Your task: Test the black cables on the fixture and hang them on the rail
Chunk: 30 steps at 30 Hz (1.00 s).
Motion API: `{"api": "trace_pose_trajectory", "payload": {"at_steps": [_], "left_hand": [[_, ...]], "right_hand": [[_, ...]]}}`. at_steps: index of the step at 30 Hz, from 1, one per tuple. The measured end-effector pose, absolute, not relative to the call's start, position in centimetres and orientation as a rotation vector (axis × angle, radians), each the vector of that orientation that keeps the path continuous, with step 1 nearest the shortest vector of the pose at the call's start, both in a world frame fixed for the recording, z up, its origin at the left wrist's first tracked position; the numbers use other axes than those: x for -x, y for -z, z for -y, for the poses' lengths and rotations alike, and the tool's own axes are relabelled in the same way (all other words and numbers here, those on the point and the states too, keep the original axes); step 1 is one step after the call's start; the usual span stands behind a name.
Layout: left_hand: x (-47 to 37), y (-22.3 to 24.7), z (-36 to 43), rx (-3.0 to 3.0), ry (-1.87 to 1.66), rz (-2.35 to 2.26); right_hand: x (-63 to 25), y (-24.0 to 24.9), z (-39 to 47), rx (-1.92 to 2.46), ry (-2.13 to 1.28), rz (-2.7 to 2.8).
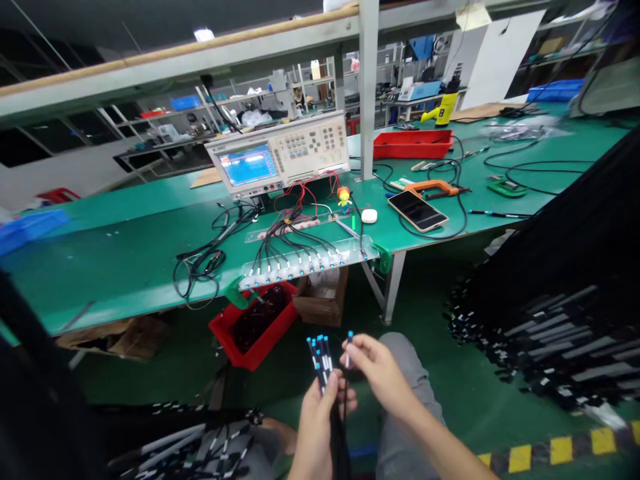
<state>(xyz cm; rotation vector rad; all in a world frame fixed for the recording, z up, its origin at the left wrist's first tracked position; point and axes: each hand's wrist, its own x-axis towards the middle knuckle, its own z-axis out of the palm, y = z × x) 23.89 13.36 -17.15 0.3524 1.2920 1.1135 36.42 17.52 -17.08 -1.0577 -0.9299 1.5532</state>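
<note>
The bundle of black cables (320,357) stands upright over the lap, low before the bench (100,267), the left hand (315,420) in a closed grip around it. The right hand (380,370) pinches one blue-tipped cable (349,350) apart; best drawn straight up, unsnagged. The cable lengths run below the frame.

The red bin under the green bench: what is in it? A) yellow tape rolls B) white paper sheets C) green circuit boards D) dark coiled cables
D: the red bin below the bench edge holds a dark tangle of cables; no tape, paper or boards show inside it.
</note>
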Motion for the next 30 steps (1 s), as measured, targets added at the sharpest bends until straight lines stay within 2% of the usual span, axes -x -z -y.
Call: {"api": "trace_pose_trajectory", "payload": {"at_steps": [5,16,24,30], "left_hand": [[-23.6,17.3,-14.9,-0.208,-1.197,-1.218],[-24.0,16.6,-17.6,-0.220,-1.256,-1.125],[-24.3,16.3,-17.9,-0.231,-1.215,-1.108],[-24.6,15.5,-18.4,-0.297,-1.206,-1.093]], "right_hand": [[-37.6,14.5,-23.3,1.150,-1.300,0.856],[-36.6,13.7,-28.7,1.095,-1.351,0.795],[-36.8,13.0,-29.0,0.911,-1.647,0.460],[-36.8,13.1,-29.4,0.854,-1.718,0.356]]}}
